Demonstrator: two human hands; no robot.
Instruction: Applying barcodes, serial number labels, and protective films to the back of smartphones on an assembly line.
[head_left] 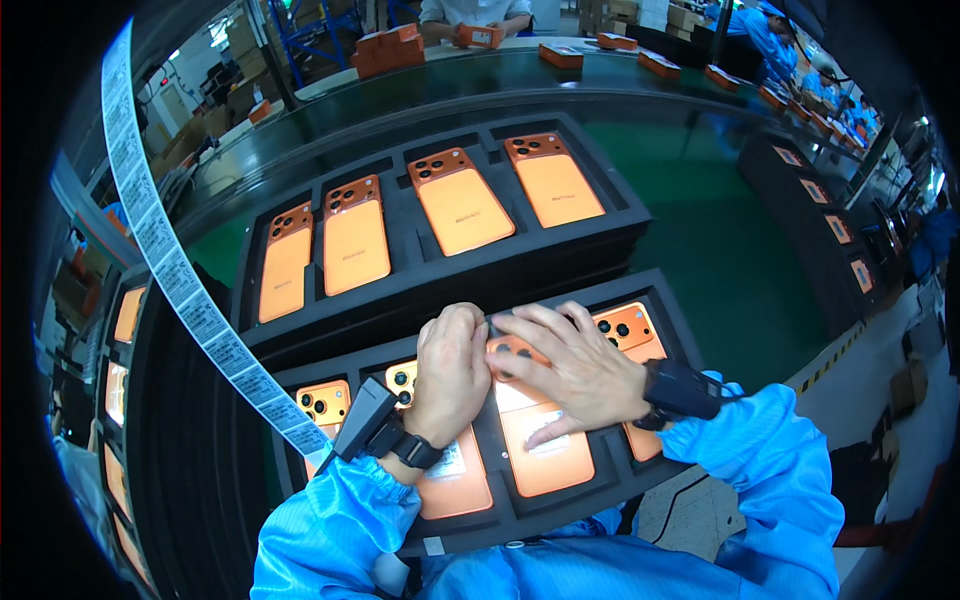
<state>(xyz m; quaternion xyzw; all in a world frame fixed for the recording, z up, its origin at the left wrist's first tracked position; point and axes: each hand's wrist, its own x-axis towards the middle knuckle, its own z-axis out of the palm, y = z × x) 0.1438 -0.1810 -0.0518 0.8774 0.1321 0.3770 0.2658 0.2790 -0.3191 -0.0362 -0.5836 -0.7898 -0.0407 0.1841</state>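
Just in front of me, a black foam tray [660, 490] holds several orange phones, backs up, in its slots. My right hand [575, 362] lies with fingers spread over one orange phone [545, 470], covering part of its camera block; a pale label shows beside the thumb. To its left, my left hand [452, 362] is closed, fingers curled, above another orange phone [460, 490] with a pale label; whatever it pinches is hidden. A long strip of printed white labels [165, 250] hangs from the upper left and ends near my left wrist.
Beyond it, a second stacked foam tray [400, 270] carries orange phones. More trays stand at the left [180, 430] and right [800, 220]. Behind runs a green conveyor [330, 125] with orange boxes [390, 50] along its far side. A co-worker's hands [478, 36] hold a box there.
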